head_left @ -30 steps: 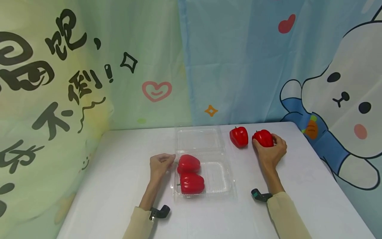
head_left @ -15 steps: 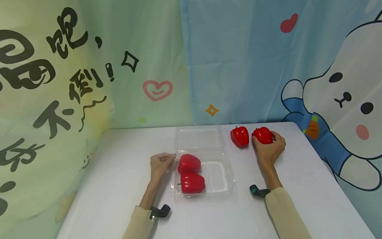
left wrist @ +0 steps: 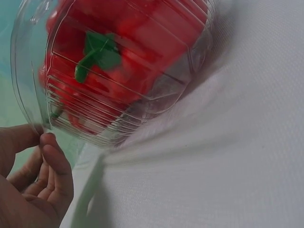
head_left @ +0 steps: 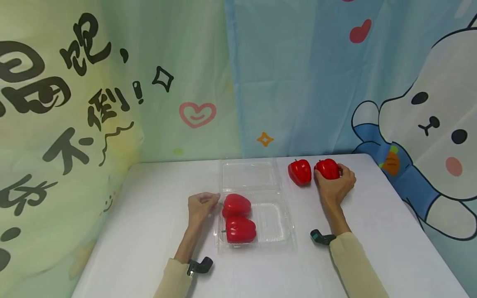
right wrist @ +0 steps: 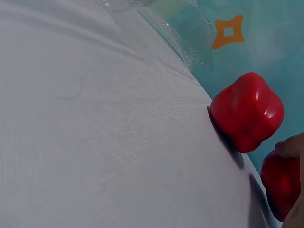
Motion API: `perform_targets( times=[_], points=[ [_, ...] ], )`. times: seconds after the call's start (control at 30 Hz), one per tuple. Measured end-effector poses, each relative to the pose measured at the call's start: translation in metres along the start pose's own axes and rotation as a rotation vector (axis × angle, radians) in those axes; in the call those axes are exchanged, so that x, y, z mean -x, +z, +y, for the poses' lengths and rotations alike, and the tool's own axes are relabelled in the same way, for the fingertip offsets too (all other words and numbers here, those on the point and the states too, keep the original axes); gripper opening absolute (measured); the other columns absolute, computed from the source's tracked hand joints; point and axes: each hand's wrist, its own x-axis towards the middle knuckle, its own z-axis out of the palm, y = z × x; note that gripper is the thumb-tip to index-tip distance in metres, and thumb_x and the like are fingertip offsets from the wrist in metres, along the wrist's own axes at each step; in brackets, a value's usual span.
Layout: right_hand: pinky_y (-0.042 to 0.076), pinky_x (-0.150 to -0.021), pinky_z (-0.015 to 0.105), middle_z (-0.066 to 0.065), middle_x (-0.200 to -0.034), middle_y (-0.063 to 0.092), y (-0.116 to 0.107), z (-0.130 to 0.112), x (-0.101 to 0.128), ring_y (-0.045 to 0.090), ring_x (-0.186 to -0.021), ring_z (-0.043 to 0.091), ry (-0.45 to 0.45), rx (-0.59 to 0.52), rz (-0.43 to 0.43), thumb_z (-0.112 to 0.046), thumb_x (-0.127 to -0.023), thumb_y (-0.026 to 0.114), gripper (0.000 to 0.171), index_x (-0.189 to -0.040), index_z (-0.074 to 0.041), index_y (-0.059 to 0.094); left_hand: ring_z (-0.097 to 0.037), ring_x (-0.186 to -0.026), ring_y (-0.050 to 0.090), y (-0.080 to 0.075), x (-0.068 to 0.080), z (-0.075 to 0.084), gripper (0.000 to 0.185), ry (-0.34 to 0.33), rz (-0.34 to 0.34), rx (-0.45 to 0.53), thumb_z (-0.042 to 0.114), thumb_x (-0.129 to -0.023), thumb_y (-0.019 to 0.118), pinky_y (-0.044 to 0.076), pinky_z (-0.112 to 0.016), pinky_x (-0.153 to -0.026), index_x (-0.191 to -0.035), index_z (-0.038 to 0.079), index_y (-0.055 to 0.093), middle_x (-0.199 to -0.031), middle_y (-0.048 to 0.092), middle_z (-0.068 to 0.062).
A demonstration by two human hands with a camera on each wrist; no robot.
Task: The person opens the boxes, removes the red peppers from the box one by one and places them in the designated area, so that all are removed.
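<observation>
Gripping a pepper, the right hand curls round it; left hand pinches the box rim

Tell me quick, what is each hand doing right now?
Left hand: pinching the rim of the clear plastic clamshell box.
Right hand: gripping a red bell pepper on the white table.

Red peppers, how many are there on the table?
4. Two lie in the clear plastic box: the back pepper and the front pepper. A loose pepper sits on the table, and the right hand holds the fourth pepper.
</observation>
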Motion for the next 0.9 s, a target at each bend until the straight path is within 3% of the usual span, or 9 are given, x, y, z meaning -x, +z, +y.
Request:
perform_targets(
  times=[0.9],
  points=[
    [0.051,-0.118,0.062,0.014,-0.166,0.043,0.0051,0.0003,0.0022,0.034,-0.158,0.027,-0.017,0.075,-0.02,-0.021,-0.091,0.088,0.085,-0.16,-0.013,0.04,-0.009,-0.067,0.069,-0.0005,0.0019,0.0014,0.021,0.006,0.0,0.005,0.019,-0.097,0.081,0.055,-0.021,-0.064,-0.096,-0.001,0.081,-0.079,0.081,-0.013]
  ],
)
